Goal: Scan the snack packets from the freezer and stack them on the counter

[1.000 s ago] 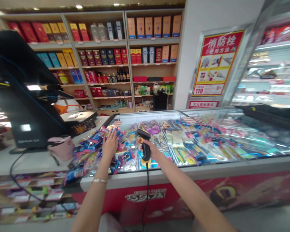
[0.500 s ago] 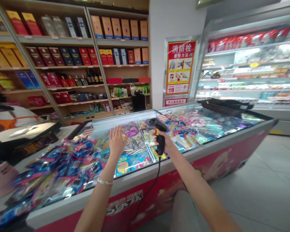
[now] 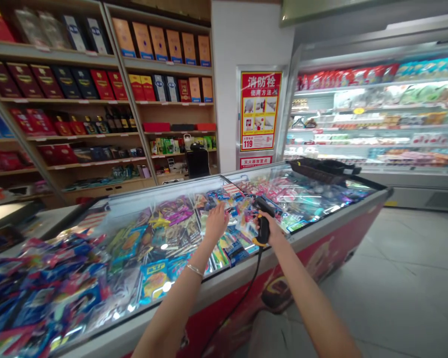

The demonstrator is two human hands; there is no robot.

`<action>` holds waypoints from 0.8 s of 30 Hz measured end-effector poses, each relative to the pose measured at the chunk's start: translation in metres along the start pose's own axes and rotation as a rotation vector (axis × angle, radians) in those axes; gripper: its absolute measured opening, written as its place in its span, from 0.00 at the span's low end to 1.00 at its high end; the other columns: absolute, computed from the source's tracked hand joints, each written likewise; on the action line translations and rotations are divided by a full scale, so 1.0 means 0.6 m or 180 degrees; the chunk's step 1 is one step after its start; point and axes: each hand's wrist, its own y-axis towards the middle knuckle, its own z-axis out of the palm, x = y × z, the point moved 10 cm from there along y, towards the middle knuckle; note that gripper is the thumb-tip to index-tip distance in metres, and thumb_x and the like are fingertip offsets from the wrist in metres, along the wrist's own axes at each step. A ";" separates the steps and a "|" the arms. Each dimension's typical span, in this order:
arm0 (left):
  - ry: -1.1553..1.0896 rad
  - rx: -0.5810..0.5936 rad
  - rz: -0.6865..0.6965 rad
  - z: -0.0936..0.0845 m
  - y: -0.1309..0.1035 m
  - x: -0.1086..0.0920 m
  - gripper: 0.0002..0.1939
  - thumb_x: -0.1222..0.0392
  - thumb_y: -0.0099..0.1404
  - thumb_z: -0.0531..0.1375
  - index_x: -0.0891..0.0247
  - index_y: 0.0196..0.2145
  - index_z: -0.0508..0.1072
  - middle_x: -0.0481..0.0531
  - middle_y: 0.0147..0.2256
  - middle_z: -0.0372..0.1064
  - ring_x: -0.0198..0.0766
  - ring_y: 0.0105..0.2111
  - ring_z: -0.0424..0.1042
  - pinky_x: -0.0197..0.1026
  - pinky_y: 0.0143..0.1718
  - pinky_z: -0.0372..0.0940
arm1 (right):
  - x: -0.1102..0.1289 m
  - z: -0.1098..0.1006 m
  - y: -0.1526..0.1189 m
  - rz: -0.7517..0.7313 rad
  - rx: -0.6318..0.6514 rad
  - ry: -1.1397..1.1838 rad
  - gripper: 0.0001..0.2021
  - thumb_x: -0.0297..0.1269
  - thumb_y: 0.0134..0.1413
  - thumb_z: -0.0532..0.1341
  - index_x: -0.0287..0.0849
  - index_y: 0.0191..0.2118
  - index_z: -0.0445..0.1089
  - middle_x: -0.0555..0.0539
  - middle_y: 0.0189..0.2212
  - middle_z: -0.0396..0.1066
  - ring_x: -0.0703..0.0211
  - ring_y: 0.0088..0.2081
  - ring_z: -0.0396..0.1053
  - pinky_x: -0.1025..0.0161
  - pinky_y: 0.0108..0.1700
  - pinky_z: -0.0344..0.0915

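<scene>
My right hand (image 3: 272, 229) is wrapped round the handle of a black and yellow barcode scanner (image 3: 263, 229), held over the glass top of a chest freezer (image 3: 224, 271). A dark cable hangs from the scanner's lower end. To its left, my left hand (image 3: 217, 221) reaches forward with outstretched fingers and holds nothing that I can see. It is close to small colourful packets (image 3: 242, 219); whether it touches them I cannot tell. Under the glass lie bagged goods, among them a light blue packet (image 3: 155, 281).
A heap of blue and red packets (image 3: 41, 288) covers the freezer's left end. A black tray (image 3: 321, 169) rests at its far right end. Behind stand shelves of boxed bottles (image 3: 157, 44), a red notice (image 3: 261, 112) and a lit refrigerated display (image 3: 373, 114).
The view has turned to the right. My left hand has moved right along the freezer, nearer the scanner. My right hand keeps its hold on the scanner.
</scene>
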 end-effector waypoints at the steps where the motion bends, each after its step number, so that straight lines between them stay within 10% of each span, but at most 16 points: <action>1: -0.0074 0.0112 -0.0013 0.020 0.003 0.001 0.25 0.58 0.68 0.49 0.65 0.61 0.57 0.64 0.58 0.62 0.47 0.57 0.63 0.51 0.57 0.58 | -0.005 -0.008 0.008 0.0038 -0.0079 -0.0003 0.07 0.33 0.47 0.65 0.41 0.27 0.66 0.50 0.18 0.68 0.64 0.20 0.68 0.72 0.16 0.62; 8: -0.0134 0.0706 0.0175 0.108 -0.008 0.014 0.23 0.58 0.68 0.51 0.55 0.61 0.58 0.57 0.62 0.58 0.48 0.61 0.58 0.54 0.60 0.55 | -0.048 -0.014 0.045 0.0318 0.0114 -0.0117 0.06 0.35 0.50 0.64 0.40 0.28 0.67 0.49 0.18 0.68 0.65 0.18 0.66 0.70 0.17 0.64; 24: -0.0328 0.0756 -0.0194 0.092 -0.016 -0.009 0.10 0.59 0.64 0.56 0.63 0.43 0.64 0.60 0.43 0.68 0.48 0.47 0.69 0.48 0.48 0.63 | -0.047 -0.007 0.040 0.0329 0.0206 -0.0088 0.07 0.36 0.48 0.64 0.40 0.27 0.66 0.50 0.18 0.67 0.66 0.18 0.64 0.71 0.17 0.61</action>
